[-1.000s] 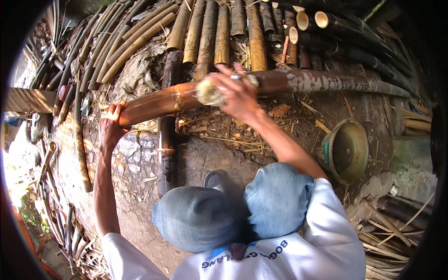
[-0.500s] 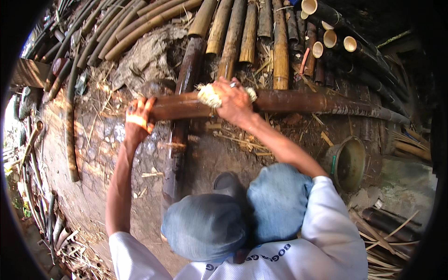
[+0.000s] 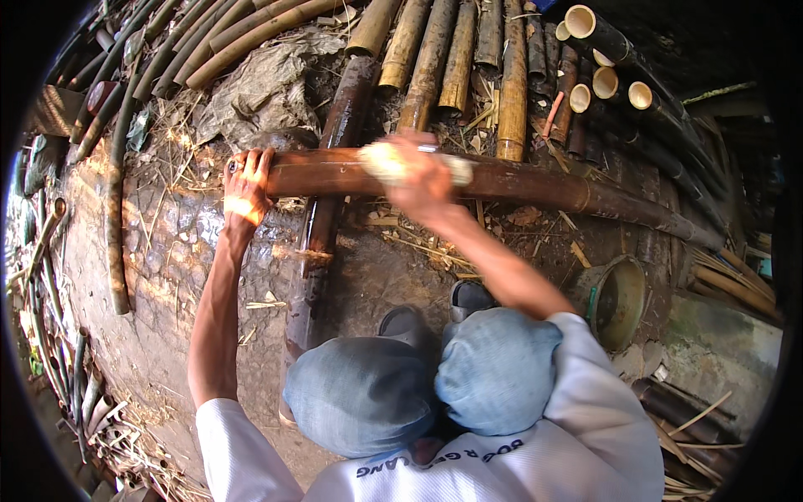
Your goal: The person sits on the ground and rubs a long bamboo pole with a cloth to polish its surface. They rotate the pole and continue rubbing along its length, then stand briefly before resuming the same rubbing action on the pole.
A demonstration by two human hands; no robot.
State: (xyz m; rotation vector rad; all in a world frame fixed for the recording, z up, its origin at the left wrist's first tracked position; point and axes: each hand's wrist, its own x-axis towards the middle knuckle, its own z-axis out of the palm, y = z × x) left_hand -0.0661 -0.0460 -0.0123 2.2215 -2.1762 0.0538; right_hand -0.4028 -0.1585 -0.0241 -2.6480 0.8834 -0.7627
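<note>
A thick brown bamboo pole (image 3: 535, 181) lies crosswise in front of me, its surface dark and shiny as if wet. My left hand (image 3: 246, 188) grips its left end, fingers curled over the top. Around a pale, fibrous wad (image 3: 378, 164) my right hand (image 3: 423, 180) is closed, pressing it on the pole's upper side left of middle. Motion smears this hand and the wad. Beneath the left part of the crosswise pole runs another dark, wet bamboo pole (image 3: 311, 280), pointing away from me. My bent knees are close below.
Several bamboo poles (image 3: 512, 92) lie side by side beyond, with cut hollow ends (image 3: 640, 95) at the far right. A round bucket (image 3: 637, 289) stands to the right. Crumpled grey sacking (image 3: 255, 92) and long curved poles (image 3: 268, 35) are at the far left. Bamboo scraps litter the ground.
My right hand and the wad are more blurred now, having moved slightly along the pole. The left hand keeps its grip. The view has shifted a little, and a second shoe shows.
</note>
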